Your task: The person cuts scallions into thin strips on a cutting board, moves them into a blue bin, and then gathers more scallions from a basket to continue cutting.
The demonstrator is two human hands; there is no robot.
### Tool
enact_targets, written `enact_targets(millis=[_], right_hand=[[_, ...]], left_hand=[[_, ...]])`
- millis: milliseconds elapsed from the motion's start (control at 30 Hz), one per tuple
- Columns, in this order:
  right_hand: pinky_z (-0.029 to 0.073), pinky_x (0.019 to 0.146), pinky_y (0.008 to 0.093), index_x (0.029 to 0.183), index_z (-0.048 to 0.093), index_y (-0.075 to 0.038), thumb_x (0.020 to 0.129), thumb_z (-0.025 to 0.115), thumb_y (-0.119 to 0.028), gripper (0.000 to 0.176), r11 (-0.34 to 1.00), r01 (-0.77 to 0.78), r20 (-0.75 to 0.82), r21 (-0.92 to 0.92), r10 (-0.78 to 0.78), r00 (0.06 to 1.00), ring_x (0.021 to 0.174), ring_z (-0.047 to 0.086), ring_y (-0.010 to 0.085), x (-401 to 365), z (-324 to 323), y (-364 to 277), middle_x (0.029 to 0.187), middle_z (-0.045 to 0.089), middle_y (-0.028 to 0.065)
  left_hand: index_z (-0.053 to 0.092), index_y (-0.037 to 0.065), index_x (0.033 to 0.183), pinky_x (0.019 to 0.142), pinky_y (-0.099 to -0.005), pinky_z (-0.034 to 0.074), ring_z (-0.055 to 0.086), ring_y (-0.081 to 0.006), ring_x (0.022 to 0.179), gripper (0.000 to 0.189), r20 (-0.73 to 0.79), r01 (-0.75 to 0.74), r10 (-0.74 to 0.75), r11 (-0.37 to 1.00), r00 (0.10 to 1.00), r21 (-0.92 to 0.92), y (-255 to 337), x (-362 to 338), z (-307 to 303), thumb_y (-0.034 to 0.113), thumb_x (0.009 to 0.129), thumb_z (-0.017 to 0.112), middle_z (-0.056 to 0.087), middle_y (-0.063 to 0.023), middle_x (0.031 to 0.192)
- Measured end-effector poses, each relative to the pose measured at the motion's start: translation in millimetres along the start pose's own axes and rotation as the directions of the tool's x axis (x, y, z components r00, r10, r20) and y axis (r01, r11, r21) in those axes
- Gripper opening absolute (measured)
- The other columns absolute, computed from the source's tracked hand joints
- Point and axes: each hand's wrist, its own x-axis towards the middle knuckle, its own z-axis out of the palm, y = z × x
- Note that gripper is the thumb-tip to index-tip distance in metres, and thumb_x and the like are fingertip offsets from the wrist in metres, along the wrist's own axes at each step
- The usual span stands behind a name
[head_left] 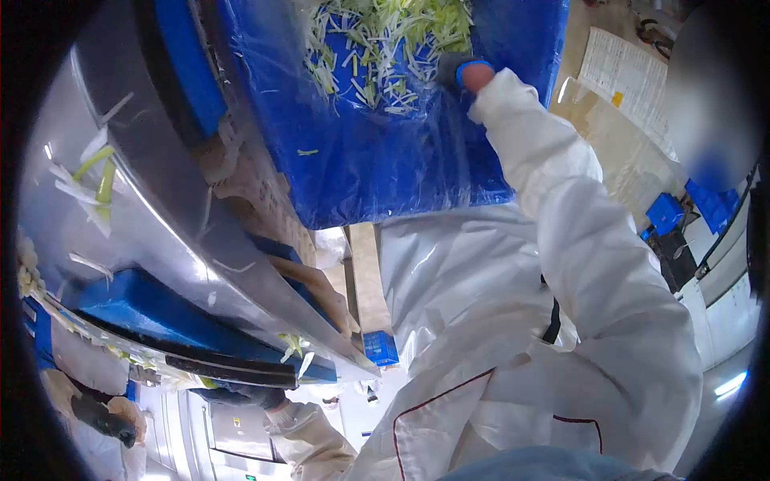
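Gloved hands stand well apart in the head view. Right hand (pixel 453 70) is at the lower right edge of the shredded greens (pixel 393 36), which lie in a heap on a blue tray (pixel 345 180); whether its fingers are spread or pinching, I cannot tell. Left hand (pixel 249 394) is just beside a black strip (pixel 233 371), partly hidden, its grip unclear. More green shreds (pixel 104 180) lie on the metal ledge (pixel 176 212). Beyond the tray's right side is a printed sheet (pixel 626 84).
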Motion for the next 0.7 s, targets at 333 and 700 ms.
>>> enact_targets(millis=[333,700], right_hand=[[0.052,0.086,0.0521,0.130,0.060,-0.019,0.089,0.049,-0.025,0.043,0.912,0.247,-0.448,0.326,-0.081,0.891,0.098,0.066,0.0418,-54.6,-25.5,-69.8,0.113,0.068,0.0194],[0.050,0.090,0.0460,0.129,0.057,-0.009,0.085,0.057,-0.024,0.047,0.752,0.524,-0.745,0.401,-0.065,0.664,0.103,0.063,0.0399,61.1,-100.8,-63.9,0.114,0.064,0.0229]], left_hand=[[0.024,0.008,0.154,0.105,-0.0634,0.038,0.039,-0.0514,0.134,0.076,0.018,0.121,-0.120,0.991,0.993,-0.048,-5.7,-5.6,0.5,0.053,0.098,0.047,0.029,-0.0313,0.152],[0.023,0.012,0.155,0.104,-0.0668,0.038,0.037,-0.0555,0.134,0.073,0.030,0.129,-0.128,0.991,0.991,-0.041,-7.9,-10.2,1.7,0.052,0.099,0.046,0.026,-0.0316,0.153]])
